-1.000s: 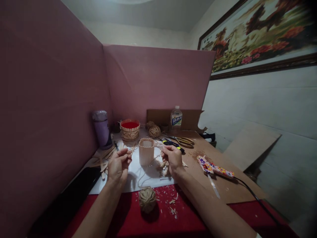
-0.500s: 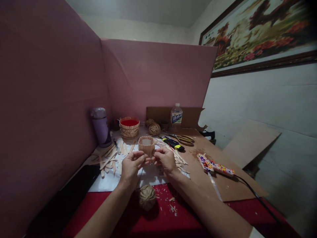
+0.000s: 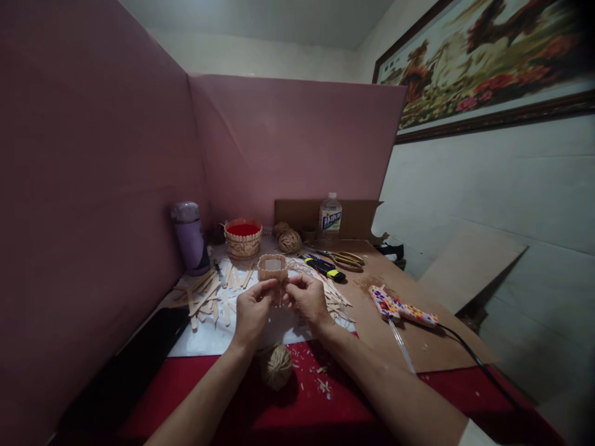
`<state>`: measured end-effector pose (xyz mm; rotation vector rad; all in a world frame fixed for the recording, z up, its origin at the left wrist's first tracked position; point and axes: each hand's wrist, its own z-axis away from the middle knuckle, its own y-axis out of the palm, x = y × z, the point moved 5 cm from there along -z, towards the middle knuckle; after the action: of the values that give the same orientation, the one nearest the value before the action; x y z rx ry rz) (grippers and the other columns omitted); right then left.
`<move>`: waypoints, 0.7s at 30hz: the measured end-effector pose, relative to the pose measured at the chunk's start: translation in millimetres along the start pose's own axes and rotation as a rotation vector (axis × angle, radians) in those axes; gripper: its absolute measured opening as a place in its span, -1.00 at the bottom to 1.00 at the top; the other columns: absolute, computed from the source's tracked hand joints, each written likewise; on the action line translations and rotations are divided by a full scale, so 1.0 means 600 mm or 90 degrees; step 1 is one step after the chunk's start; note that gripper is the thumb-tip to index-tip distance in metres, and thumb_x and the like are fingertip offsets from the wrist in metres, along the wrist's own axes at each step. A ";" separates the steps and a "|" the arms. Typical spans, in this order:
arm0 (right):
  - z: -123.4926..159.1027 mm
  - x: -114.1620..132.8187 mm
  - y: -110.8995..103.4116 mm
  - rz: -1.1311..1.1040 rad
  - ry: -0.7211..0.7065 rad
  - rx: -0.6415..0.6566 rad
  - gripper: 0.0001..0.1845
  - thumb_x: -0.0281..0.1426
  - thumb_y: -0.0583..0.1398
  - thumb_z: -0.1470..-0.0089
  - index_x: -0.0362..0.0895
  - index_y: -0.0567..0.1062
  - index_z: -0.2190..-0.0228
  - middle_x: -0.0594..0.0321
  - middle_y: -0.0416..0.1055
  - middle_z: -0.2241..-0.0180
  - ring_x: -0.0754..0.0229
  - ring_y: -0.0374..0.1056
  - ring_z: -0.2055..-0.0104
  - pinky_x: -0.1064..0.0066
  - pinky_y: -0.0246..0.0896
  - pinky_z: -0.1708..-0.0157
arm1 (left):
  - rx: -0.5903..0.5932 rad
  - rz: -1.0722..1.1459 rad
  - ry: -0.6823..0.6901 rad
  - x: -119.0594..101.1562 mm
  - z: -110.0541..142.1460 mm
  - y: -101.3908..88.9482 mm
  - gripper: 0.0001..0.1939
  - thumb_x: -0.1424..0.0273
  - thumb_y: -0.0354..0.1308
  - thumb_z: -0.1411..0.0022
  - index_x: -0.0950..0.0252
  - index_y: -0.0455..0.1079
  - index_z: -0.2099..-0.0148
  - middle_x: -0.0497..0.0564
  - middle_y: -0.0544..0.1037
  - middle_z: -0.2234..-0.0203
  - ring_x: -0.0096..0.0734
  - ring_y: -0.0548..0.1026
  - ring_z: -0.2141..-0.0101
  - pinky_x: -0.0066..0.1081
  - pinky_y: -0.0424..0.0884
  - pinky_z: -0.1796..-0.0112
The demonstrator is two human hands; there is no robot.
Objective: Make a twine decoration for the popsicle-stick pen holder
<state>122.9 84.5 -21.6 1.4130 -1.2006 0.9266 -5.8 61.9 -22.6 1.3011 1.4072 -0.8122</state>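
Note:
A small basket of craft sticks (image 3: pixel 273 266), with a scalloped rim, stands upright on the white sheet just beyond my fingertips. My left hand (image 3: pixel 255 310) is closed in a pinch at its near side, on what looks like thin twine. Opposite it, very close, my right hand (image 3: pixel 309 302) pinches at the same twine with thumb and forefinger. The fingers hide most of the strand and the basket's lower front. Below my wrists a ball of twine (image 3: pixel 277 367) rests on the red cloth.
Loose craft sticks (image 3: pixel 204 297) lie at left by a purple bottle (image 3: pixel 189 238). Behind are a larger stick basket with red lining (image 3: pixel 243 240) and more twine balls (image 3: pixel 289 240). To the right are a utility knife (image 3: pixel 328 269), scissors (image 3: pixel 346 260) and a corded glue gun (image 3: pixel 402 310).
Both hands have drawn closer together and slightly up against the basket's near side. The basket has shifted a little to the left.

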 end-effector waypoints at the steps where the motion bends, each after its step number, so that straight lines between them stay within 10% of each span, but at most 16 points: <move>1: 0.000 0.000 0.000 0.001 0.000 0.000 -0.91 -0.43 0.18 0.27 -0.17 0.35 0.59 0.40 0.31 0.78 0.39 0.15 0.77 0.57 0.07 0.74 | 0.000 -0.012 0.009 0.000 0.000 0.000 -0.77 0.43 0.26 0.11 0.34 0.51 0.30 0.05 0.58 0.42 -0.39 0.49 0.40 -0.45 0.37 0.35; 21: -0.005 0.001 -0.005 0.010 -0.021 0.003 -0.92 -0.42 0.20 0.29 -0.15 0.38 0.60 0.39 0.31 0.77 0.35 0.16 0.76 0.53 0.07 0.75 | 0.100 -0.048 0.108 -0.039 0.018 0.024 -0.80 0.50 0.22 0.07 0.24 0.53 0.31 0.05 0.51 0.35 -0.36 0.44 0.33 -0.49 0.33 0.33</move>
<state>126.2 87.3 -21.3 1.4285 -1.2364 0.9210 8.2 47.9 -0.8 1.4732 1.5583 -0.8950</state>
